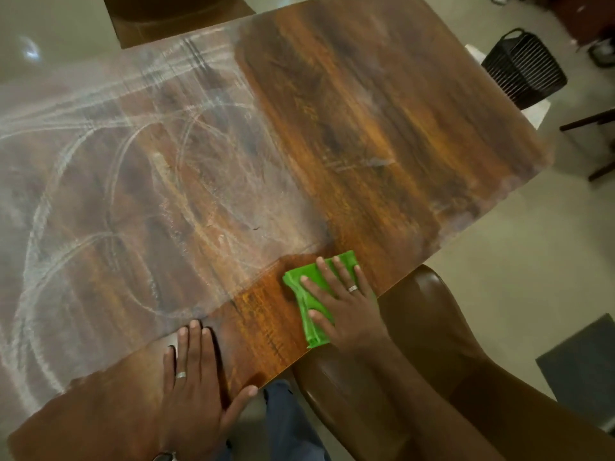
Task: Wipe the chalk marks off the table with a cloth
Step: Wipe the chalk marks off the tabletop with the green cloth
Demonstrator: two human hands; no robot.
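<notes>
A brown wooden table [382, 121] fills the view. White chalk marks [109, 181], loops and smears, cover its left half, while the right half and a strip along the near edge show bare wood. A folded green cloth [304, 287] lies near the table's front edge. My right hand [346, 304] presses flat on the cloth with fingers spread and straight. To its left, my left hand [196, 387] rests flat on the near edge, fingers straight, thumb out, holding nothing.
A brown leather chair [429, 331] stands against the table's near right edge. A black slatted basket [524, 69] sits on the floor beyond the right corner. Another chair [173, 15] stands at the far side. My blue trouser leg [289, 424] shows below the edge.
</notes>
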